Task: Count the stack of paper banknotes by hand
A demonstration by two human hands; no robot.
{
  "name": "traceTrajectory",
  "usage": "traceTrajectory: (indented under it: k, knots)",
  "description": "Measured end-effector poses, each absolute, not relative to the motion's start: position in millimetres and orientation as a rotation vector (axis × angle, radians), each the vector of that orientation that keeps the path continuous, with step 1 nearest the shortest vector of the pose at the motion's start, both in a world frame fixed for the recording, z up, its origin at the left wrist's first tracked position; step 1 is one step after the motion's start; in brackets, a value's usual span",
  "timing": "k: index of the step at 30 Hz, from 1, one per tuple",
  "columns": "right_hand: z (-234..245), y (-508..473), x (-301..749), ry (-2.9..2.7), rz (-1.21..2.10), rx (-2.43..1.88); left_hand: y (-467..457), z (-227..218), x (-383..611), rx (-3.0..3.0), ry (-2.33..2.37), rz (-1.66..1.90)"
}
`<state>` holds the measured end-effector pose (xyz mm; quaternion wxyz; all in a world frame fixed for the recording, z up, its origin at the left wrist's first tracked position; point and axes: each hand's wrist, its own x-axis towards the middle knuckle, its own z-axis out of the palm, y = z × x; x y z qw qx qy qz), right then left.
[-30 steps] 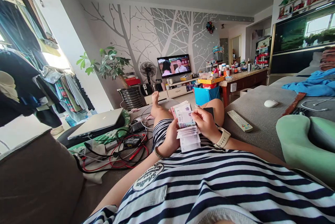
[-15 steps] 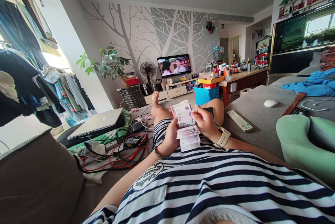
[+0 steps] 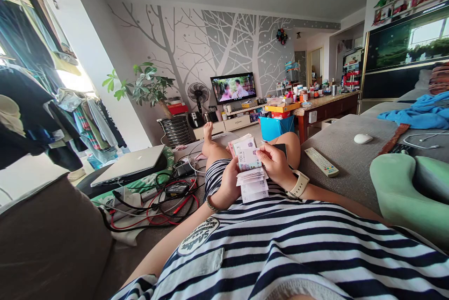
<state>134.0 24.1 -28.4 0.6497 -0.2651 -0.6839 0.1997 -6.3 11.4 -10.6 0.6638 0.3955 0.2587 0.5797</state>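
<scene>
A stack of banknotes (image 3: 249, 159) is held over my lap, its near ends bent down and fanned in overlapping layers. My left hand (image 3: 229, 180) is closed around the left side of the stack, thumb on top. On the other side, my right hand (image 3: 275, 163) pinches the upper right edge of a top note between thumb and finger. Pinkish notes show at the far end of the stack. Beyond my right hand, a black flat object (image 3: 281, 148) is partly hidden, and I cannot make out what it is.
A remote control (image 3: 321, 161) and a white mouse (image 3: 363, 138) lie on the sofa to the right, near a green cushion (image 3: 393, 187). Tangled cables (image 3: 168, 197) and a closed laptop (image 3: 129, 165) are at the left. A cluttered table (image 3: 326, 101) stands ahead.
The hands and the banknotes look almost the same, with only a very slight shift of the top note. The television picture has changed.
</scene>
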Motion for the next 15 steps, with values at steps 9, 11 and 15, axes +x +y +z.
traceTrajectory:
  k: [9, 11, 15]
  knots:
    - [-28.2, 23.7, 133.9, -1.556, 0.476, -0.596, 13.8, -13.9, -6.7, 0.895, 0.581, 1.347]
    - [-27.7, 22.9, 133.8, -1.561, 0.477, -0.601, 13.6, -13.2, -6.6, 0.885, 0.595, 1.367]
    - [-26.4, 20.9, 133.8, -1.563, 0.469, -0.606, 12.4, -10.6, -5.6, 0.87, 0.617, 1.371]
